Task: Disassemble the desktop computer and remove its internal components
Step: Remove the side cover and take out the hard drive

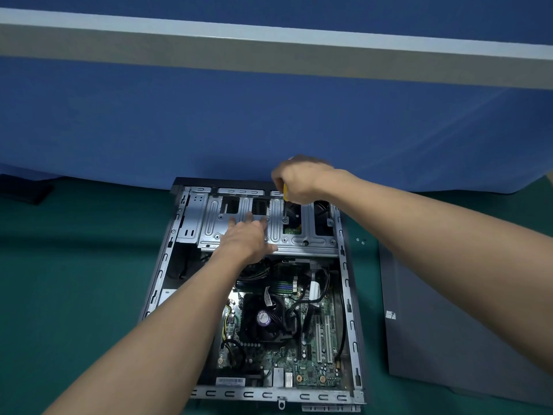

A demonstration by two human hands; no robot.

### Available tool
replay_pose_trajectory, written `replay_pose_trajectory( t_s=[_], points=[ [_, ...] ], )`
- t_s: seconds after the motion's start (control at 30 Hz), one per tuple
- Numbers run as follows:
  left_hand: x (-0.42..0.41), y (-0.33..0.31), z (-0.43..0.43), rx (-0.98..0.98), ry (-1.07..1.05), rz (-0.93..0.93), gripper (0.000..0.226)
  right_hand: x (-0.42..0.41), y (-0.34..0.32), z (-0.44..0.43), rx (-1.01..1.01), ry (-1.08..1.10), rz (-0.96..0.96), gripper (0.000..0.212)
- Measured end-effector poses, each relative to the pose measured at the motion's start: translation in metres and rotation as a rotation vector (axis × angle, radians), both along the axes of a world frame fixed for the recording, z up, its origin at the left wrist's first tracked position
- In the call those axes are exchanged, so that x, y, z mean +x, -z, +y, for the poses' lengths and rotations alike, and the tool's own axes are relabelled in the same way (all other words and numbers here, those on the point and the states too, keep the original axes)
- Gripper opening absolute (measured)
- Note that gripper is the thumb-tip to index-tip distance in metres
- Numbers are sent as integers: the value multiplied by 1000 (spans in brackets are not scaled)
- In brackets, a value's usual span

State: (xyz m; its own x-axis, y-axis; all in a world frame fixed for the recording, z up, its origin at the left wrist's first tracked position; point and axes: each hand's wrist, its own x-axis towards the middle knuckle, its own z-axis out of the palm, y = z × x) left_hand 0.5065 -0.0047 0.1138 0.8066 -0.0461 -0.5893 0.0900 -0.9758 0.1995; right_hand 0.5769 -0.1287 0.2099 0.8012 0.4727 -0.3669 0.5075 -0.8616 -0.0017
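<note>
Evidently the left hand [244,236] is pressing spread fingers [248,219] on the cage [317,242] to steady it while the right hand [299,181] is gripping a screwdriver [285,193] over its screw [285,220].

This looks like an electronics repair or teardown bench, not a home or an ordinary office desk. A green mat [74,265] covers the work surface. A blue partition [269,121] with a pale grey band [269,52] across it closes off the far side. An opened desktop computer case [348,310] lies flat on the mat with its motherboard [314,354] exposed. A dark grey side panel [449,339] lies on the mat just to the right, with a few loose screws [360,241] between the two. The right hand [299,181] grips a yellow-handled screwdriver [285,193] over the metal drive cage [317,241].
</note>
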Motion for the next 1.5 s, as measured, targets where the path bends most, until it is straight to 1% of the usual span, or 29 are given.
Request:
replay_pose_trajectory(
  t_s=[0.03, 0.07, 0.1, 0.13, 0.17, 0.2, 0.27, 0.33, 0.4, 0.47, 0.53, 0.57, 0.6, 0.67, 0.77, 0.83, 0.87, 0.93, 0.97, 1.07, 1.17, 1.23, 1.27, 1.3, 1.37, 1.4, 1.5],
  points=[
    [0, 0, 0, -5, -5, -1, 77, 0, 1, -1, 9, 5, 25, 14],
    [-1, -1, -1, -5, -7, 0, 78, 0, 2, -1, -2, 9, 18, 8],
    [-1, -1, -1, -2, -5, 1, 78, 0, 3, -1, -40, 18, -11, 15],
    [-1, -1, -1, 0, -6, 2, 78, 0, 2, 0, -105, 42, -41, 26],
    [-1, -2, -2, -1, -13, 2, 77, 0, 2, 1, -162, 68, -66, 29],
    [-2, -2, -2, -2, -19, 1, 77, 1, 2, 1, -184, 78, -91, 26],
    [-2, -3, -2, -3, -17, -3, 76, 0, 2, 2, -163, 67, -109, 16],
    [-3, -3, -2, -8, -10, -2, 76, -1, 0, 1, -87, 46, -68, 13],
    [-3, -4, -1, -18, -18, 1, 75, -2, -3, 0, -7, 19, -7, 6],
    [-4, -5, -1, -13, -7, -2, 74, -2, -3, 0, 9, 26, 48, 10],
    [-5, -6, -2, -1, 12, -12, 71, -2, -1, 1, -54, 57, 7, 32],
    [-5, -7, -3, -1, 17, -16, 69, -3, -1, 3, -89, 78, -29, 40],
    [-5, -7, -3, -5, 14, -19, 67, -2, 0, 4, -100, 76, -68, 41],
    [-6, -8, -3, -15, 1, -20, 66, -3, 0, 6, -85, 39, -97, 30],
    [-6, -8, -2, -22, -11, -17, 68, -3, -4, 5, -50, 37, -24, 8],
    [-5, -6, -2, -23, -14, -15, 69, -3, -5, 3, -34, 37, 31, 12],
    [-5, -6, -1, -20, -16, -9, 70, -2, -4, 3, -46, 35, 38, 11],
    [-4, -4, -2, -15, -15, 1, 72, -1, 0, 2, -105, 65, -9, 38],
    [-4, -3, -1, -17, -15, 1, 72, -1, 1, 1, -122, 91, -37, 42],
    [-5, -4, -1, -23, -28, -4, 74, 2, 3, 0, -93, 66, -89, 29],
    [-5, -3, -1, -21, -23, -7, 75, 0, -2, -1, -20, 41, -27, 8],
    [-5, -3, -1, -24, -27, -5, 75, 0, -2, 0, 12, 41, 43, 17],
    [-5, -3, -1, -28, -32, -4, 74, 1, 1, 0, -5, 45, 52, 13],
    [-5, -2, -1, -32, -35, -2, 74, 1, 2, 0, -14, 46, 30, 16],
    [-5, -2, -1, -37, -40, 2, 75, 2, 3, 0, -84, 79, -41, 39],
    [-6, -2, -1, -38, -41, 1, 75, 4, 4, 0, -94, 90, -63, 42],
    [-6, -3, -1, -49, -44, -11, 74, 2, 2, 1, -58, 38, -96, 29]
  ],
)
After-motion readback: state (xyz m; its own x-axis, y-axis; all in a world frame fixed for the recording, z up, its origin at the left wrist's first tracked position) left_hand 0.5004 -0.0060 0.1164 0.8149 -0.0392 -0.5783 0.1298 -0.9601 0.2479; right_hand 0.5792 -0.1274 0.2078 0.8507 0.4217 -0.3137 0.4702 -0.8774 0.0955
